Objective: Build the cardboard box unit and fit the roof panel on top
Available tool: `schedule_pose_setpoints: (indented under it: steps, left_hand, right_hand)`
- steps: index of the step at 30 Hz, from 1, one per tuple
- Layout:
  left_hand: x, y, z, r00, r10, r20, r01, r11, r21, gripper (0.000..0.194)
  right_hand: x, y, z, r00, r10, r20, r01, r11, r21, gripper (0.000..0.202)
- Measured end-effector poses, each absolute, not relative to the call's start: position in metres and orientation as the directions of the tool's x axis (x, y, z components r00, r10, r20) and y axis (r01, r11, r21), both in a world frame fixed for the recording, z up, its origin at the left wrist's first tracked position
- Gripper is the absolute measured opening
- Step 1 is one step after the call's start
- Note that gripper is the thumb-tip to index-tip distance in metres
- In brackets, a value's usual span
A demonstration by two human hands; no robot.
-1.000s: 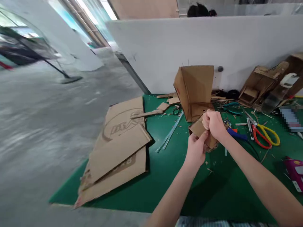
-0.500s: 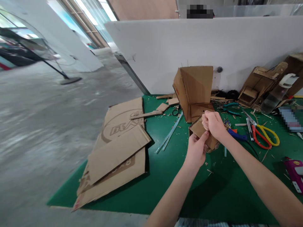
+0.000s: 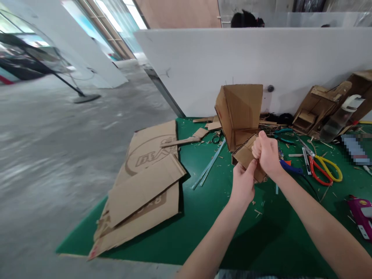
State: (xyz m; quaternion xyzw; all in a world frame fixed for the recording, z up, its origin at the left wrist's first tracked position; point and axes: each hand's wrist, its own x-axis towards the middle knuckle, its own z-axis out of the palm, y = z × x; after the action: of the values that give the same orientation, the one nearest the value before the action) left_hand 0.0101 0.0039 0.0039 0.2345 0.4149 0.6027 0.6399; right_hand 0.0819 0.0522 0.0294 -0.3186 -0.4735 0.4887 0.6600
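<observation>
A small brown cardboard piece with corrugated edges (image 3: 243, 154) is held up over the green table. My left hand (image 3: 244, 183) pinches its near edge, thumb on top and fingers beneath. My right hand (image 3: 266, 154) is closed in a fist against its right part, gripping it there; the fingertips are hidden. Just behind stands a larger folded cardboard form (image 3: 245, 104) with upright walls. A blue-handled tool with a dark cord (image 3: 291, 167) lies right of my right wrist, partly covered by it.
Flat cardboard sheets (image 3: 145, 190) lie at left, beside clear glue sticks (image 3: 209, 164). On the right are red-and-yellow scissors (image 3: 331, 170), teal pliers (image 3: 283, 136), a clear bottle (image 3: 335, 122) and a magenta tool (image 3: 362, 217). A white partition (image 3: 197, 69) borders the back; a person's hair (image 3: 247, 19) shows above it.
My right fist has risen slightly and turned more upright on the cardboard piece. The left hand keeps its pinch. The whole view has shifted slightly.
</observation>
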Motion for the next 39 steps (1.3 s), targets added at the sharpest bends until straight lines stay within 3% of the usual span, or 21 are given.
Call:
schedule_pose_setpoints:
  steps: [7, 11, 18, 23, 28, 32, 39]
  left_hand:
    - [0.016, 0.006, 0.003, -0.087, 0.967, -0.238, -0.599, 0.14, 0.788, 0.047]
    - [0.018, 0.008, 0.0, -0.082, 0.97, -0.227, -0.618, 0.129, 0.776, 0.046]
    - [0.02, 0.01, -0.007, -0.128, 0.975, -0.181, -0.559, 0.08, 0.825, 0.037]
    - [0.021, 0.013, -0.015, -0.138, 0.972, -0.192, -0.531, 0.091, 0.843, 0.03]
    - [0.019, 0.017, -0.017, -0.172, 0.975, -0.138, -0.551, 0.021, 0.834, 0.035]
    - [0.02, 0.016, -0.017, -0.153, 0.978, -0.139, -0.565, 0.029, 0.824, 0.039]
    - [0.021, 0.016, -0.02, -0.144, 0.979, -0.148, -0.565, 0.041, 0.824, 0.038]
  right_hand:
    - [0.085, 0.053, 0.025, 0.024, 0.926, 0.376, -0.124, 0.376, -0.918, 0.064]
    - [0.085, 0.053, 0.021, 0.065, 0.927, 0.369, -0.091, 0.374, -0.923, 0.065]
    - [0.085, 0.051, 0.014, 0.118, 0.912, 0.393, -0.235, 0.41, -0.881, 0.065]
    - [0.087, 0.045, 0.012, 0.15, 0.897, 0.415, -0.159, 0.437, -0.885, 0.063]
    - [0.087, 0.046, 0.028, 0.205, 0.887, 0.413, -0.367, 0.461, -0.808, 0.063]
    - [0.087, 0.051, 0.034, 0.177, 0.911, 0.373, -0.457, 0.411, -0.789, 0.065]
    - [0.086, 0.053, 0.023, 0.13, 0.945, 0.301, -0.455, 0.327, -0.828, 0.064]
